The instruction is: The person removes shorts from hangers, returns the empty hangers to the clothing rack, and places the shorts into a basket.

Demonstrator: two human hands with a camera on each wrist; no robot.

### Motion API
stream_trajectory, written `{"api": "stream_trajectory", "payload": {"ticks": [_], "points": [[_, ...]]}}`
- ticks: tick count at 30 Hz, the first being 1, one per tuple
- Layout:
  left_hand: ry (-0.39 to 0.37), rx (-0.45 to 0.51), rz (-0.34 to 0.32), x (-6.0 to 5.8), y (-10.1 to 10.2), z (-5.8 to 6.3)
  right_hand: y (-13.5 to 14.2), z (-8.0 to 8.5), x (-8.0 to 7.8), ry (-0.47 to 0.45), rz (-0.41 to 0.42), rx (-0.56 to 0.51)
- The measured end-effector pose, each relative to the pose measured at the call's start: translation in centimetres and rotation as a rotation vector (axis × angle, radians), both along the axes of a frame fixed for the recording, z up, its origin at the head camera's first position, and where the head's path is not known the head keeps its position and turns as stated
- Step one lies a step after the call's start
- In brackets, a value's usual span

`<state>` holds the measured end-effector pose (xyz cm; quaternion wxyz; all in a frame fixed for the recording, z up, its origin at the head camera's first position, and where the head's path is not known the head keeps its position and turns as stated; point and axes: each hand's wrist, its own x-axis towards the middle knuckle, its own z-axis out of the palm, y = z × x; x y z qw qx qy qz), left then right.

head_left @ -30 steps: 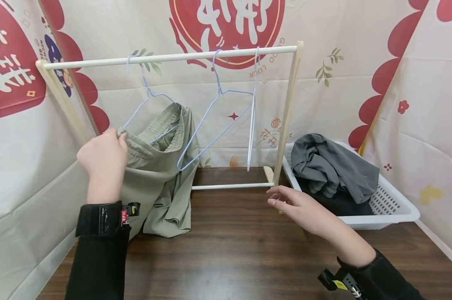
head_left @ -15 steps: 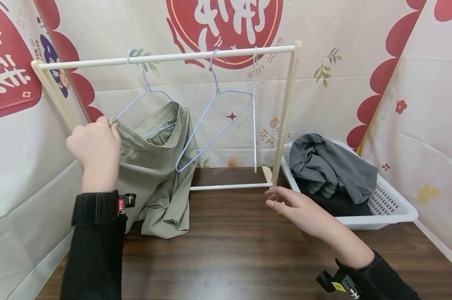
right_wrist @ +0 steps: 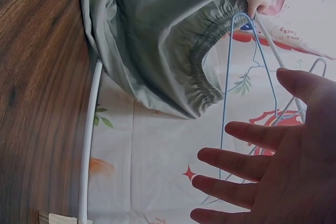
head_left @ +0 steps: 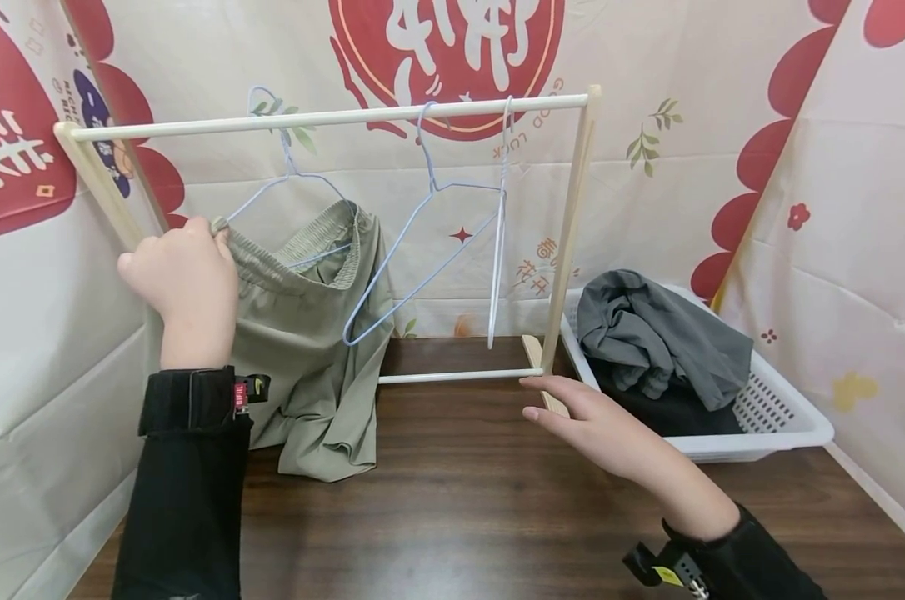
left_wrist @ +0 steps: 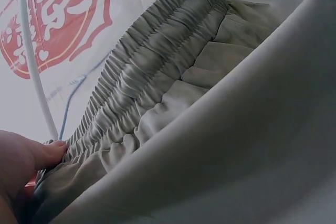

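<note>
Grey-green elastic-waist pants (head_left: 302,350) hang on a blue wire hanger (head_left: 291,171) at the rack's left side. My left hand (head_left: 186,275) pinches the left end of their waistband, beside that hanger's left arm. In the left wrist view, the thumb (left_wrist: 50,153) presses on the gathered waistband (left_wrist: 142,77). The right end of the waistband sits around the hanger's other side. My right hand (head_left: 602,429) holds nothing, its fingers extended near the foot of the rack's right post. In the right wrist view, these fingers (right_wrist: 231,163) are spread apart.
A white rod (head_left: 362,116) tops the wooden rack. On it hang another blue hanger (head_left: 432,185) and a white hanger (head_left: 497,267), both bare. The white basket (head_left: 805,421) at right holds a dark grey garment (head_left: 662,333) and black cloth (head_left: 670,410).
My left hand has moved left and upward with the waistband, and the hanger's hook stands higher over the rod. My right hand's fingers have straightened; the white hanger has swung.
</note>
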<state>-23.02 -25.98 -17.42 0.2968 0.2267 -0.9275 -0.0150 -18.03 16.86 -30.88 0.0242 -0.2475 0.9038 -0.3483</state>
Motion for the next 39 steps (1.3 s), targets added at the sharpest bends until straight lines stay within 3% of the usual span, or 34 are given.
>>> {"api": "stream_trajectory", "payload": {"ticks": [8,13,24,30,35,39], "points": [[-0.034,0.006,-0.003,-0.6,-0.3,-0.5,-0.6,-0.1,-0.2,0.008,0.007,-0.02],[-0.029,0.013,0.0,-0.3,-0.4,-1.3,-1.0,-0.2,-0.8,0.01,-0.038,-0.023],[0.091,0.064,-0.066,0.2,-0.4,-4.1,-2.0,-0.1,-1.5,-0.005,-0.086,-0.102],[0.196,0.088,-0.09,0.8,0.0,-6.0,-2.2,-0.1,-1.5,-0.039,-0.089,-0.124],[0.325,0.117,-0.135,1.5,0.4,-7.2,-2.3,-0.1,-1.5,-0.065,-0.082,-0.142],[0.356,0.172,-0.148,2.0,0.7,-7.9,-2.5,0.1,-1.7,-0.088,-0.085,-0.168]]}}
